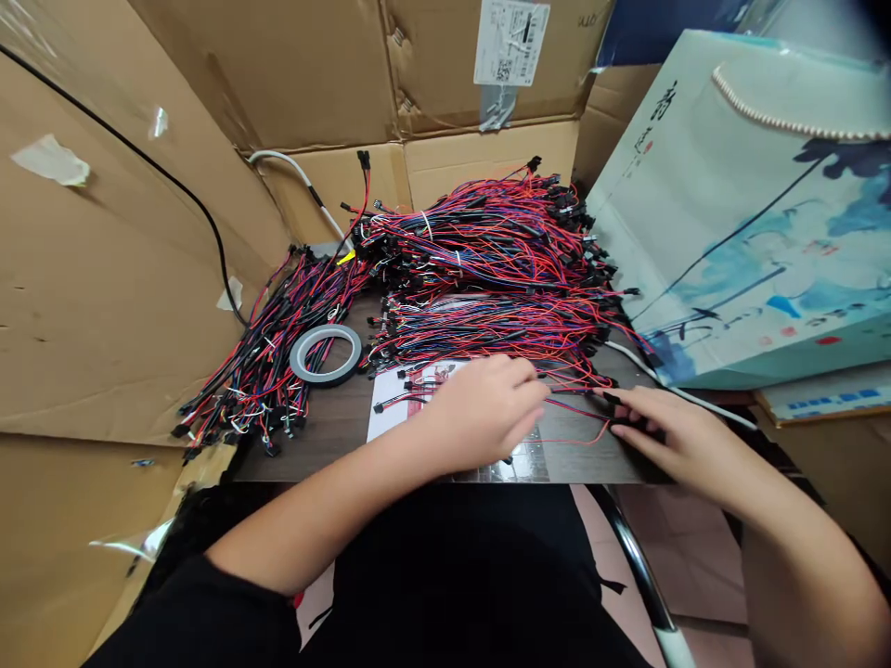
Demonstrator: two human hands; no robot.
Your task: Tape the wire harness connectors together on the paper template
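My left hand (487, 408) is closed around a red-and-black wire harness (581, 409) over the table's front part. Its loose end with a black connector (380, 407) sticks out to the left, above a white printed sheet (381, 429). My right hand (658, 422) pinches the harness's other end, by a black connector, between thumb and fingers. A thin red wire bows down between the two hands. Just behind them lies a flat row of similar wire harnesses (487, 325). My left fingers hide part of the wire.
Tied bundles of harnesses (487, 232) are heaped at the back. Another pile (278, 353) lies left, with a roll of tape (299, 357) on its edge. Cardboard walls (334, 74) enclose the back and left; a pale blue paper bag (738, 232) stands right. A grey cable (682, 394) runs behind my right hand.
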